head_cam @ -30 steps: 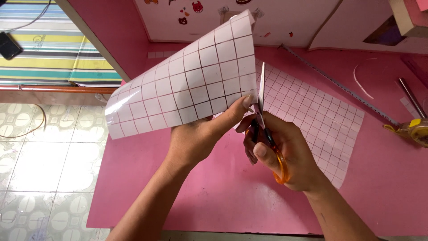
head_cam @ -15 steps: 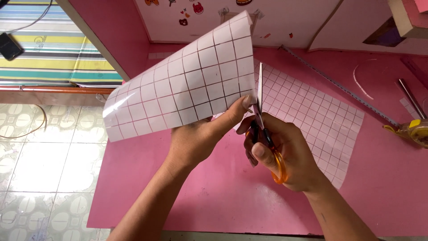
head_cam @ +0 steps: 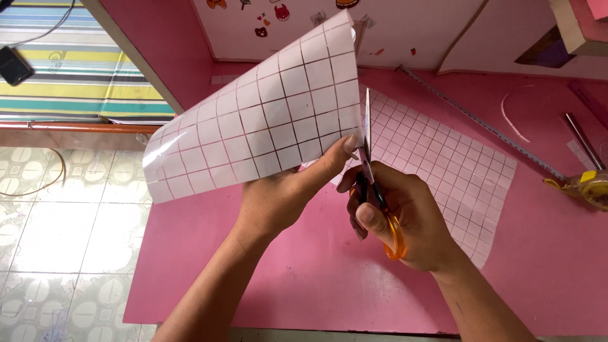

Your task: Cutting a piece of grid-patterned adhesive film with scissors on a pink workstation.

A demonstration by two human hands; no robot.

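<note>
While the left hand (head_cam: 278,196) pinches the glossy gridded sheet (head_cam: 259,114), the right hand (head_cam: 405,215) grips orange-handled scissors (head_cam: 377,190).

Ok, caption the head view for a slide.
Left hand lifts gridded sheet while right hand cuts with orange-handled scissors.

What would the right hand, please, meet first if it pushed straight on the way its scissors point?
Probably the far end of the grid sheet along the blades; beyond it, the white board, though depth is unclear.

A pink tabletop (head_cam: 304,278) meets a white wall (head_cam: 405,31), beside patterned floor tiles (head_cam: 69,221) in daylight.
</note>
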